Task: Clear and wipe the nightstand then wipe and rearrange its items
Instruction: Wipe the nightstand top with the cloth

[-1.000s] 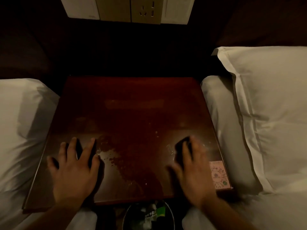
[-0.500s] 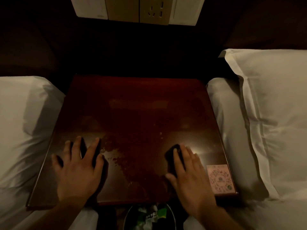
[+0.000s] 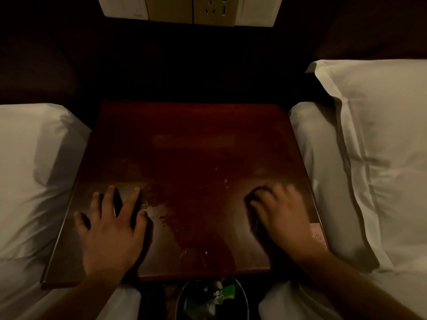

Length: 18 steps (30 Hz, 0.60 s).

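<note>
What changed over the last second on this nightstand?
The right hand, pressing a dark cloth, swept left, then back right toward the pink sticker, now blurred with motion. The left hand stayed flat on the nightstand; nothing grasped or released.

nightstand (image 3: 189,139) top is dark red wood with a glossy lacquer, plus dull smeary patches and a few shiny droplets toward the front. pillows (image 3: 381,135) are white cloth, matt and creased. wall panel (image 3: 184,8) looks like smooth plastic. corner sticker (image 3: 318,234) looks like pink matt paper.
</note>
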Motion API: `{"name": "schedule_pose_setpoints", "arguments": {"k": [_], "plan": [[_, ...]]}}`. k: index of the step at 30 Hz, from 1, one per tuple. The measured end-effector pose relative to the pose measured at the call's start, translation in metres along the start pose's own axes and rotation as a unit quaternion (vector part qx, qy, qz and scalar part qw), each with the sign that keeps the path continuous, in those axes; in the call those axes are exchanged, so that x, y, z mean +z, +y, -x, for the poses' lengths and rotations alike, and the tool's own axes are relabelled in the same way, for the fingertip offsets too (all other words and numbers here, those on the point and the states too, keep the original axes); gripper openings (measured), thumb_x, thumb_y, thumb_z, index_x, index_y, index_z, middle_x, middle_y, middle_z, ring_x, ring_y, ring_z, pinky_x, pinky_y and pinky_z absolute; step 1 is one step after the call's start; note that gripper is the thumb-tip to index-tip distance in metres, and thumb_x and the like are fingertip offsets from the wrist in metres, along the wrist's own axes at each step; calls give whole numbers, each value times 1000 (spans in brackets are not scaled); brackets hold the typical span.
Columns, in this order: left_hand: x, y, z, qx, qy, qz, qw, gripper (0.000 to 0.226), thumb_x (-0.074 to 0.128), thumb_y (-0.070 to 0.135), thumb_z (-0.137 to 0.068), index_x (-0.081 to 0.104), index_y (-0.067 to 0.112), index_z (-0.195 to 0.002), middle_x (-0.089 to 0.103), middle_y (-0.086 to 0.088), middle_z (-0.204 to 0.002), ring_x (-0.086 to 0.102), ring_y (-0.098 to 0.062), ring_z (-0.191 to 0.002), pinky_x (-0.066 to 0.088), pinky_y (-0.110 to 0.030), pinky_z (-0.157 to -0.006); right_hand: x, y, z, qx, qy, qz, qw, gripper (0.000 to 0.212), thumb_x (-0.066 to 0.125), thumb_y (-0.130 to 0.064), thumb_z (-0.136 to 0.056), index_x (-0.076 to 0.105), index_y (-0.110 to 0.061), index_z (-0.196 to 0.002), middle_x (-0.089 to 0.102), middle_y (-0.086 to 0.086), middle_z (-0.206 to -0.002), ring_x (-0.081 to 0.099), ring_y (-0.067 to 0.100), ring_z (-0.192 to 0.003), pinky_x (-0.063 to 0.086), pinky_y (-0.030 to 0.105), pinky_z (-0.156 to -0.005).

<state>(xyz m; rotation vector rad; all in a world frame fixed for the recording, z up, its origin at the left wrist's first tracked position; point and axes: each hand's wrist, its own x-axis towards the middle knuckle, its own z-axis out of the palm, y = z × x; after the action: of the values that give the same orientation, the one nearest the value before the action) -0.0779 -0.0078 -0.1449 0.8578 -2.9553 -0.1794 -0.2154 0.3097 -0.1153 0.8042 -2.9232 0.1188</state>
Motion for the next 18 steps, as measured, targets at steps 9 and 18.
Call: {"name": "schedule_pose_setpoints", "arguments": {"k": [9, 18], "plan": [[2, -2, 1, 0, 6, 0, 1000, 56, 28, 56, -93, 37, 44, -147, 35, -10, -156, 21, -33, -149, 16, -67, -114, -3, -1, -5, 58, 36, -79, 995, 42, 44, -55, -94, 58, -26, -121, 43, 3, -145, 51, 27, -118, 48, 44, -91], [0, -1, 0, 4, 13, -10, 1000, 56, 29, 54, -92, 41, 41, -145, 38, -13, -154, 25, -36, -147, 19, -68, -113, 14, -25, -40, 172, -21, -59, 983, 67, 37, -42, -101, 21, -4, -153, 15, 17, -162, 18, 33, -148, 17, 49, -120]]}}
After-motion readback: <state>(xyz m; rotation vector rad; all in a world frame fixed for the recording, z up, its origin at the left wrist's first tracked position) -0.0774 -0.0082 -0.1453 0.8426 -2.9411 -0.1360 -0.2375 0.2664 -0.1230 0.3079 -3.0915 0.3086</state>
